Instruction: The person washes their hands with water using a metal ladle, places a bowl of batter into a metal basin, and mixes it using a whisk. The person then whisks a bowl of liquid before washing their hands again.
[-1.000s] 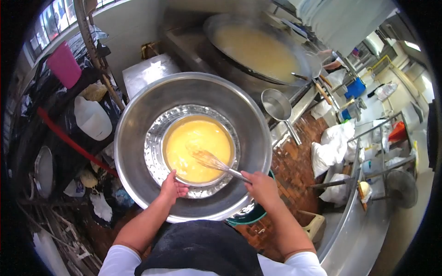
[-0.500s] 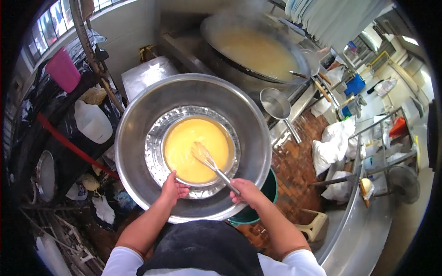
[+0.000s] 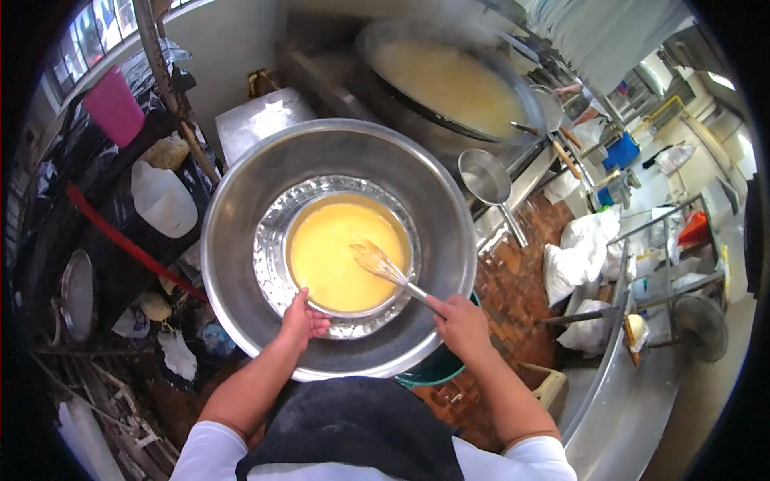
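My right hand [image 3: 463,325] is closed around the handle of a whisk [image 3: 385,268]. Its wire end dips into a yellow, egg-like liquid [image 3: 333,256] that fills a smaller metal bowl [image 3: 407,264]. With the thumb at that bowl's near-left rim and fingers curled below it, my left hand [image 3: 303,322] grips its edge. Under the small bowl lies a dimpled silvery piece [image 3: 269,260], inside a large steel basin [image 3: 445,264]. Part of the whisk's wires is hidden in the liquid.
A big steaming pan [image 3: 449,84] of cloudy liquid stands beyond the basin. To its near right is a long-handled saucepan [image 3: 485,178]. Left are a pink container [image 3: 115,106] and a white jug [image 3: 163,199]. A green tub [image 3: 437,366] sits below; white sacks [image 3: 581,252] lie right.
My right hand has moved right and slightly up with the whisk, shifting its wires rightward through the liquid. My left hand stays at the small bowl's rim.
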`<state>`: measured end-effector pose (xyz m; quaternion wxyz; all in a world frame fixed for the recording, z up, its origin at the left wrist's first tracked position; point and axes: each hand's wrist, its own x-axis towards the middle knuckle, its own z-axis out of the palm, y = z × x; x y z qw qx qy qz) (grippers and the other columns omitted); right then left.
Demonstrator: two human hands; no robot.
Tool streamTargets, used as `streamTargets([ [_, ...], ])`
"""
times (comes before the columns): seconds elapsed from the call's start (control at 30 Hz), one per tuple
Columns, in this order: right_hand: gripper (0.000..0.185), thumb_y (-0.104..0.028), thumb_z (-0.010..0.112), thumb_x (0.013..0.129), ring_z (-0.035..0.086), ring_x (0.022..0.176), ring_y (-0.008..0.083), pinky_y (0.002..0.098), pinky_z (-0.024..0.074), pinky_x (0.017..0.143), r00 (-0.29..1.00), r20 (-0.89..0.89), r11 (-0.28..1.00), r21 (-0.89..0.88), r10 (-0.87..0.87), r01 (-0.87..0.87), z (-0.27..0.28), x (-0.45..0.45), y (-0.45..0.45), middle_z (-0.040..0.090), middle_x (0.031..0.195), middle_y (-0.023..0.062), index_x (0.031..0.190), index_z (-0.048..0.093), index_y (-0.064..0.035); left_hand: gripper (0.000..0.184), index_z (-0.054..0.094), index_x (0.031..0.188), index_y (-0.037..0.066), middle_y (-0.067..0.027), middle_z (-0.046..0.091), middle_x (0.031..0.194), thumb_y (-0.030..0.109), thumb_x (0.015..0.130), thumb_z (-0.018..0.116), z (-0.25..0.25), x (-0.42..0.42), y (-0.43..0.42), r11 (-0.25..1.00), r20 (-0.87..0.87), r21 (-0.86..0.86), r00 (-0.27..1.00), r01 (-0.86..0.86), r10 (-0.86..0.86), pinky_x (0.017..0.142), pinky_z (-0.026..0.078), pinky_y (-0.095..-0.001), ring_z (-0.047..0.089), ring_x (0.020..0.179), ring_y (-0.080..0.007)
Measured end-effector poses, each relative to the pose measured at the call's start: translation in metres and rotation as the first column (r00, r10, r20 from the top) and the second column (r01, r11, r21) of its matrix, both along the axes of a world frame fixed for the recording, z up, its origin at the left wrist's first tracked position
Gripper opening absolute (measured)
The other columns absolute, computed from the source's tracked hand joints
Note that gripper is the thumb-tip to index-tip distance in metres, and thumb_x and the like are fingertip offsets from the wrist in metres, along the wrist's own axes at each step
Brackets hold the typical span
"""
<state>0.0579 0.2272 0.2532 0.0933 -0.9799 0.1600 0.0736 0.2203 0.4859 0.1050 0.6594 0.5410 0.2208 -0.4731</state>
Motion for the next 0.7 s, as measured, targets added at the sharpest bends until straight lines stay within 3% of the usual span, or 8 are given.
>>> streamTargets([
  [0.13,0.031,-0.021,0.057,0.086,0.062,0.07,0.0249,0.0361,0.0515,0.064,0.996,0.092,0.987,0.162,-0.014,-0.001,-0.011,-0.005,0.001,0.062,0.084,0.0104,0.116,0.06,-0.0138,0.061,0.047,0.108,-0.002,-0.0151,0.062,0.078,0.055,0.091,0.036,-0.005,-0.001,0.0,0.999,-0.024,0.039,0.999,-0.032,0.032,0.051,0.048,-0.0313,0.058,0.058,-0.0178],
  [0.2,0.032,-0.025,0.053,0.091,0.059,0.057,0.0153,0.029,0.0494,0.053,0.882,-0.197,0.531,0.735,-0.427,0.421,-0.025,-0.004,0.0,0.061,0.071,0.0072,0.114,0.059,-0.0045,0.059,0.048,0.107,-0.001,-0.0148,0.062,0.079,0.054,0.091,0.037,0.0,-0.002,-0.001,0.999,-0.011,0.032,0.999,-0.042,0.042,0.051,0.048,-0.0306,0.058,0.058,-0.0174],
  [0.23,0.038,-0.03,0.05,0.094,0.055,0.051,0.0097,0.0242,0.0465,0.048,0.842,-0.316,0.403,0.768,-0.438,0.498,-0.024,-0.003,-0.005,0.057,0.061,0.0038,0.114,0.058,0.0013,0.057,0.049,0.106,0.0,-0.0136,0.063,0.077,0.053,0.091,0.035,0.001,-0.002,-0.001,0.999,-0.013,0.035,0.999,-0.035,0.036,0.052,0.048,-0.0304,0.058,0.057,-0.0168],
  [0.37,0.032,-0.028,0.053,0.091,0.059,0.054,0.0168,0.0296,0.0486,0.053,0.886,-0.227,0.545,0.718,-0.404,0.433,-0.027,-0.006,-0.002,0.061,0.067,0.0075,0.109,0.062,-0.0032,0.054,0.05,0.104,0.003,-0.0109,0.063,0.073,0.052,0.093,0.031,0.003,-0.001,0.001,1.0,-0.012,0.018,1.0,-0.012,0.012,0.051,0.047,-0.03,0.058,0.054,-0.0156],
  [0.47,0.03,-0.025,0.06,0.085,0.062,0.068,0.0264,0.0363,0.0503,0.064,0.966,0.259,0.998,0.069,-0.005,-0.013,-0.015,-0.009,0.001,0.064,0.079,0.0118,0.11,0.063,-0.0096,0.054,0.051,0.104,0.002,-0.0117,0.063,0.074,0.051,0.093,0.032,0.004,-0.001,-0.001,1.0,-0.012,0.004,1.0,-0.023,0.024,0.049,0.048,-0.0295,0.059,0.054,-0.0159],
  [0.5,0.033,-0.025,0.064,0.08,0.061,0.085,0.0328,0.0408,0.0491,0.074,0.991,0.091,0.99,0.108,-0.099,0.089,-0.005,-0.008,0.002,0.064,0.092,0.0136,0.112,0.064,-0.0155,0.055,0.051,0.105,0.001,-0.0127,0.064,0.076,0.051,0.093,0.033,0.003,-0.001,0.0,1.0,-0.01,0.0,1.0,-0.026,0.026,0.049,0.048,-0.0291,0.059,0.054,-0.016],
  [0.6,0.035,-0.025,0.064,0.08,0.061,0.087,0.0325,0.0406,0.0482,0.076,0.996,0.029,0.986,0.145,-0.082,0.077,0.006,-0.009,0.002,0.063,0.096,0.0138,0.114,0.063,-0.0182,0.055,0.051,0.106,0.0,-0.0134,0.064,0.078,0.051,0.093,0.034,-0.001,0.0,0.0,1.0,-0.017,-0.011,1.0,-0.027,0.026,0.048,0.048,-0.0289,0.059,0.054,-0.0162],
  [0.7,0.031,-0.03,0.058,0.086,0.063,0.075,0.0291,0.0374,0.0497,0.069,0.97,-0.059,0.902,0.356,-0.237,0.242,-0.012,-0.012,-0.004,0.064,0.079,0.013,0.111,0.064,-0.0132,0.054,0.053,0.101,0.002,-0.0114,0.064,0.074,0.051,0.093,0.032,0.002,-0.001,0.0,1.0,-0.013,-0.003,1.0,-0.018,0.018,0.049,0.048,-0.0294,0.058,0.053,-0.0162],
])
